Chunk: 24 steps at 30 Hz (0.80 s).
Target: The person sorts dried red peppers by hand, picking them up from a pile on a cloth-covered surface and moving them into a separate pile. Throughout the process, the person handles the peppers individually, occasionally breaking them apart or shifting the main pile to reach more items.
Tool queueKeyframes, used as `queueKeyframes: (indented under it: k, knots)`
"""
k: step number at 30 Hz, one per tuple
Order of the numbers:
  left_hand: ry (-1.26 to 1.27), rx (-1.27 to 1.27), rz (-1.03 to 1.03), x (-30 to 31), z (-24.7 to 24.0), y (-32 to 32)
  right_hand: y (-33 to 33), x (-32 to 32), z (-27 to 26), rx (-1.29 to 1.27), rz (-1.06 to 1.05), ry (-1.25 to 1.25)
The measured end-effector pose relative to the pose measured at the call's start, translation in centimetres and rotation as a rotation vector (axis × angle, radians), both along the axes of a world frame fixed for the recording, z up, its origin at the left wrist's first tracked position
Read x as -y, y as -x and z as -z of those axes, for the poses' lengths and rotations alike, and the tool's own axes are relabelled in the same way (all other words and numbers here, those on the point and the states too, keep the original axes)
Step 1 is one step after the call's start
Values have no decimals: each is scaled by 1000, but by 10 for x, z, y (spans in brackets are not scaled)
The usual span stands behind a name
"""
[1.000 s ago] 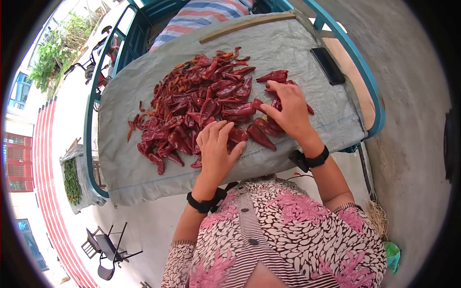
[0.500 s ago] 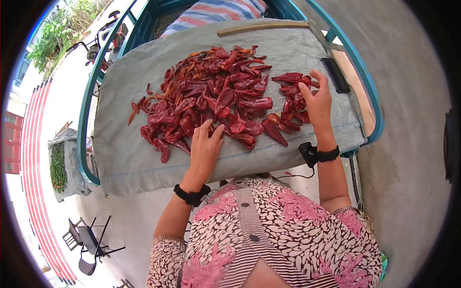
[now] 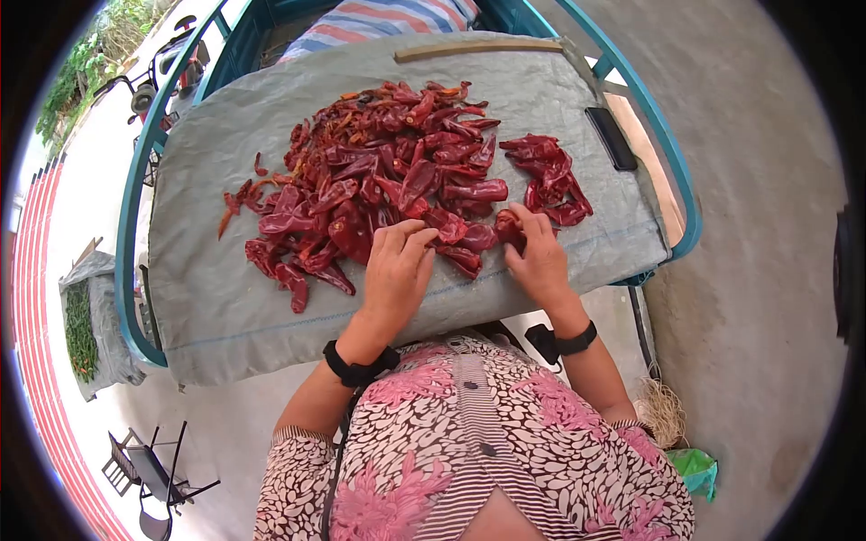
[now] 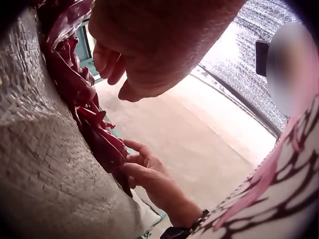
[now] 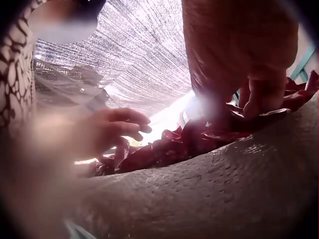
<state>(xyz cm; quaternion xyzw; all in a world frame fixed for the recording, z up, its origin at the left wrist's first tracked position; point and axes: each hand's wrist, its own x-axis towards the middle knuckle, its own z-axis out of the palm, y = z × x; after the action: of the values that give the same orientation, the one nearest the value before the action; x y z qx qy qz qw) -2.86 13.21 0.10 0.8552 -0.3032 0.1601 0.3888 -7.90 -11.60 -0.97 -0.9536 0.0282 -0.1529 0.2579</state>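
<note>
A big heap of dried red chili peppers (image 3: 361,189) lies on the grey woven sheet (image 3: 244,316). A smaller group of chili peppers (image 3: 559,180) sits to its right. My right hand (image 3: 544,268) grips a dark red chili pepper (image 3: 509,229) at the front, between the two groups; the fingers cover part of it. At the front edge of the heap is my left hand (image 3: 398,270), its fingertips right by the nearest peppers. The left wrist view shows the left hand's fingers (image 4: 110,67) loosely bent, with no pepper between them.
A black phone (image 3: 611,138) and a wooden strip (image 3: 478,49) lie on the sheet. Around it runs a teal metal rail (image 3: 690,198). Behind is a striped cloth (image 3: 379,22). Green peppers (image 3: 81,329) on another sheet and a folding chair (image 3: 158,469) stand at the left.
My right hand has moved from the smaller group leftward and toward my body, onto the chili pepper there. My left hand remains at the heap's front edge. The head view has shifted slightly.
</note>
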Motion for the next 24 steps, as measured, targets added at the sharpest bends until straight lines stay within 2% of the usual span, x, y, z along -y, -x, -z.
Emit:
queueKeyframes:
  k: [4,5,8,10,12,15,18,21,24]
  knots:
    - [113,-76,156,9,-11,2,9,9,-22,54,151,-220]
    - [127,-70,212,12,-8,0,11,8,-28,164,154,-289]
    - [112,-337,352,25,-32,4,20,-5,-47,24,129,-734]
    - [8,-296,402,33,-22,1,24,-20,-48,-34,-24,-856]
    - [33,-267,439,38,-19,-1,21,-22,-54,-65,-38,-711]
    - [-2,-235,390,38,-25,-10,3,10,-50,-5,107,-632]
    - [-44,-54,202,52,-19,-32,-26,40,-54,69,215,-606]
    - [-159,2,58,70,-3,-52,-44,49,-52,217,314,-340]
    - [-235,31,-22,82,5,-66,-47,39,-47,224,192,-444]
